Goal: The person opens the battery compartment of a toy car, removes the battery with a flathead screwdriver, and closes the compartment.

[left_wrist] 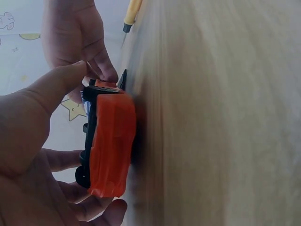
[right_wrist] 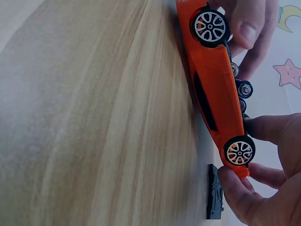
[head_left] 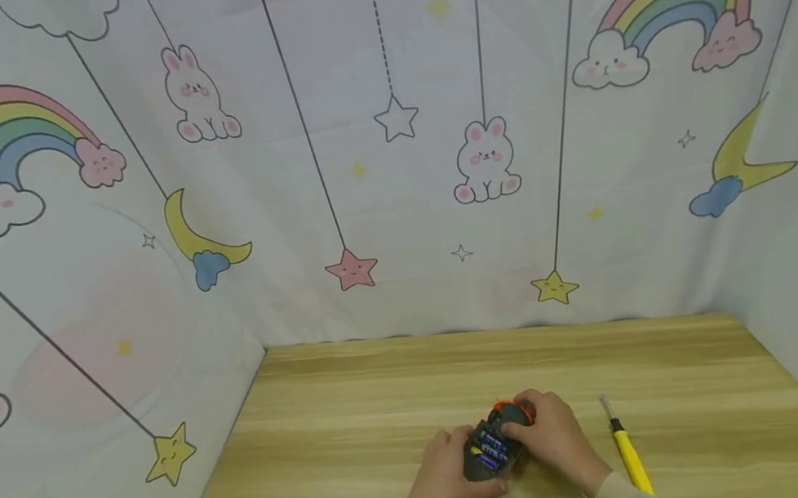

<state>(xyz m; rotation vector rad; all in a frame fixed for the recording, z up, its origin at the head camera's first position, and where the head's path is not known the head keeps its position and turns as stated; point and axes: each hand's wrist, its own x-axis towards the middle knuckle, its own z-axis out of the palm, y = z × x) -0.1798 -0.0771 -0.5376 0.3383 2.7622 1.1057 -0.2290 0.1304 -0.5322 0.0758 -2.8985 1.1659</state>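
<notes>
An orange toy car (head_left: 509,403) is held upside down low over the table, its dark underside facing up. Several blue batteries (head_left: 492,445) sit in the uncovered battery compartment there. My left hand (head_left: 440,482) grips one end of the car, thumb on one side and fingers on the other. At the opposite end, my right hand (head_left: 555,432) pinches it, with the thumb on the underside close to the batteries. The silver-spoked wheels (right_wrist: 240,151) show on the car's side in the right wrist view.
A screwdriver with a yellow handle (head_left: 633,460) lies to the right of my right hand. Beyond the car in the right wrist view, a small black plastic cover (right_wrist: 215,193) lies on the wooden table (head_left: 356,393). Printed cloth walls (head_left: 424,213) enclose the table.
</notes>
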